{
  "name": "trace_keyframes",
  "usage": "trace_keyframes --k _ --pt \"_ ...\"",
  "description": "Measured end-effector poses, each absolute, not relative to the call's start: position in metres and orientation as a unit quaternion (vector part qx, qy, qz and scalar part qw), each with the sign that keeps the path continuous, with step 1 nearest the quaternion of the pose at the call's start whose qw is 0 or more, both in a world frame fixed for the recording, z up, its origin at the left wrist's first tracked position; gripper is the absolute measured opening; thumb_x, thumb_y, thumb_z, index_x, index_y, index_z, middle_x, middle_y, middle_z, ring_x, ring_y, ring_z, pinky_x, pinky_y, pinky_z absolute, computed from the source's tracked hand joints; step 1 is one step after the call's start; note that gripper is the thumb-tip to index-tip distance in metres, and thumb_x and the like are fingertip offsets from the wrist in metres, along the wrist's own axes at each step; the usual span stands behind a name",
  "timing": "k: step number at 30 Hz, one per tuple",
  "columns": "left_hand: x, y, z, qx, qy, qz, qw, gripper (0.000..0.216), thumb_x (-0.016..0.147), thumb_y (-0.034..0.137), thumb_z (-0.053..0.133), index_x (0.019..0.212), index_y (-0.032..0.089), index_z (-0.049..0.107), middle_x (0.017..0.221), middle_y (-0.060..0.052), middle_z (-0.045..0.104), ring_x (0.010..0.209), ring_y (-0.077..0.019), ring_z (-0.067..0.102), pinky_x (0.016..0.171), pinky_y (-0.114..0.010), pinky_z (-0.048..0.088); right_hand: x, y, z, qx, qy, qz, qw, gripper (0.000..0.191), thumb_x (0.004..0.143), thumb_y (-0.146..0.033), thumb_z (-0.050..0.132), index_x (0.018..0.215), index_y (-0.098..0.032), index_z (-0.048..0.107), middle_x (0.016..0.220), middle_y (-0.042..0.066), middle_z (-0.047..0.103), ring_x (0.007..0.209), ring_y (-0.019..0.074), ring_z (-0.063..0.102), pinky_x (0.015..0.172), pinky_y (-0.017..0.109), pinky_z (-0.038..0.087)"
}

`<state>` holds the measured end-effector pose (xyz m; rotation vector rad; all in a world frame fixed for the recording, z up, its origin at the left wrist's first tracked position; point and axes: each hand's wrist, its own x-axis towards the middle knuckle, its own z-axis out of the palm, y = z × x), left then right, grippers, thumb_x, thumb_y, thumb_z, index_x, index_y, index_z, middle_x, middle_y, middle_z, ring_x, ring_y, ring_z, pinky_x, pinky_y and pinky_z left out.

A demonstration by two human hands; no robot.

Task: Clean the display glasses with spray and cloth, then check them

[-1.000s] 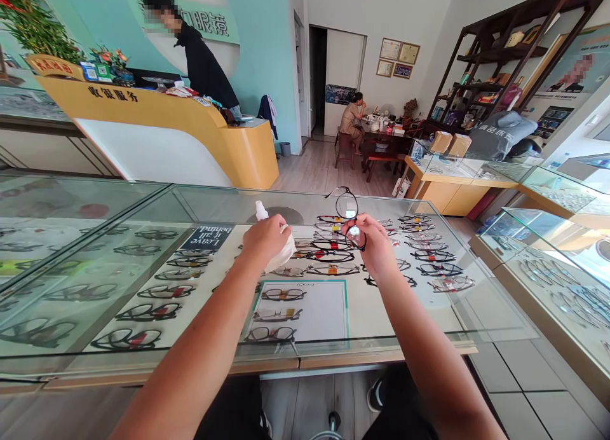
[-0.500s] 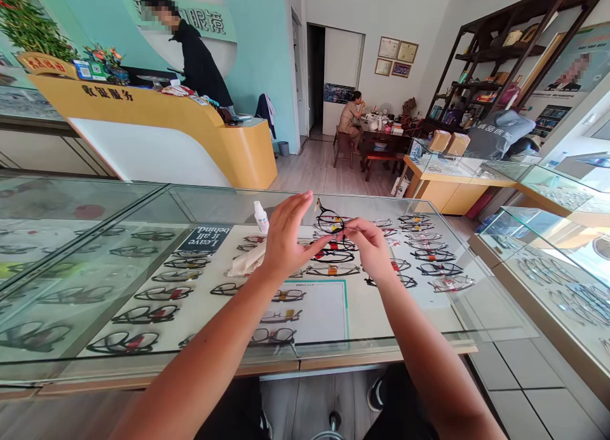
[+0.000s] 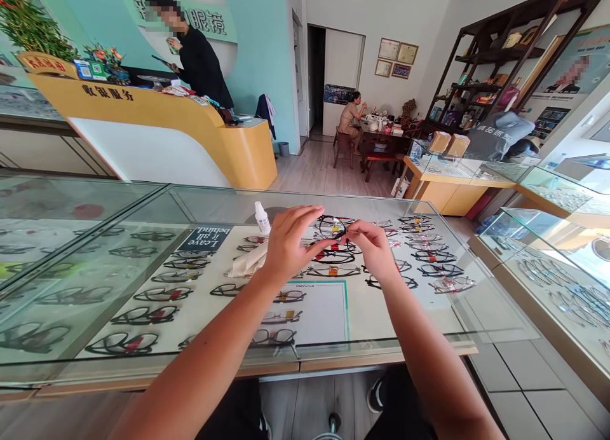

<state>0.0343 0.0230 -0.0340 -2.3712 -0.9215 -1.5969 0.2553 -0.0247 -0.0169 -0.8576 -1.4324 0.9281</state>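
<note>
A pair of black-rimmed eyeglasses [image 3: 332, 226] is held up above the glass counter, between my two hands. My right hand [image 3: 374, 248] pinches it at its right side with thumb and fingers. My left hand [image 3: 290, 241] curls round its left side, the fingers along the top and the thumb below. Part of the frame is hidden behind the left fingers. Just left of that hand, a small white bottle [image 3: 262, 218] stands on the counter, and a pale cloth [image 3: 248, 262] lies partly behind my wrist.
Below the glass top of the showcase [image 3: 381, 357] lie rows of eyeglasses [image 3: 128, 342]. Another glass case [image 3: 557, 287] stands at the right. A person in black [image 3: 203, 65] is behind the yellow desk [image 3: 252, 151]; a seated person [image 3: 350, 122] is at the far table.
My left fingers have come down and forward over the left side of the eyeglasses, and the raised temple no longer shows. The person in black has straightened up, holding a dark flat object.
</note>
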Motion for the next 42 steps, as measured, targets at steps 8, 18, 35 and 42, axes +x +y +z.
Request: trace_keyframes --k 8,18,35,42 --pt "0.038 0.014 -0.031 -0.694 -0.355 -0.625 0.051 0.063 0.092 0.062 0.087 0.138 0.024 0.069 0.128 -0.012 0.08 0.116 -0.0299 0.075 0.096 -0.044 0.062 0.257 -0.031 -0.023 -0.372 -0.605 0.208 0.672 0.026 0.099 -0.04 0.07 0.125 -0.032 0.071 0.132 0.007 0.074 0.124 0.0292 0.066 0.107 0.047 0.048" --pt "0.042 0.012 -0.032 -0.634 -0.369 -0.678 0.057 0.061 0.09 0.065 0.087 0.13 0.023 0.069 0.115 -0.008 0.076 0.098 -0.0239 0.072 0.083 -0.039 0.057 0.245 -0.033 -0.029 -0.411 -0.641 0.0 0.648 0.045 0.1 -0.048 0.076 0.139 -0.029 0.061 0.134 0.012 0.071 0.119 0.0302 0.069 0.096 0.05 0.059" --pt "0.045 0.014 -0.03 -0.626 -0.323 -0.704 0.092 0.058 0.088 0.05 0.095 0.135 0.026 0.07 0.122 -0.008 0.068 0.105 -0.0246 0.067 0.084 -0.038 0.057 0.241 -0.025 -0.034 -0.434 -0.624 -0.027 0.649 0.047 0.104 -0.048 0.077 0.147 -0.03 0.067 0.127 0.012 0.07 0.115 0.0294 0.07 0.097 0.052 0.063" --pt "0.038 0.03 0.024 -0.643 -0.301 -0.696 0.108 0.058 0.093 0.049 0.09 0.14 0.025 0.067 0.129 -0.011 0.069 0.112 -0.0254 0.071 0.091 -0.043 0.062 0.247 -0.013 0.023 -0.408 -0.657 -0.079 0.629 0.047 0.104 -0.046 0.077 0.146 -0.031 0.062 0.131 0.011 0.071 0.114 0.0292 0.071 0.095 0.051 0.064"
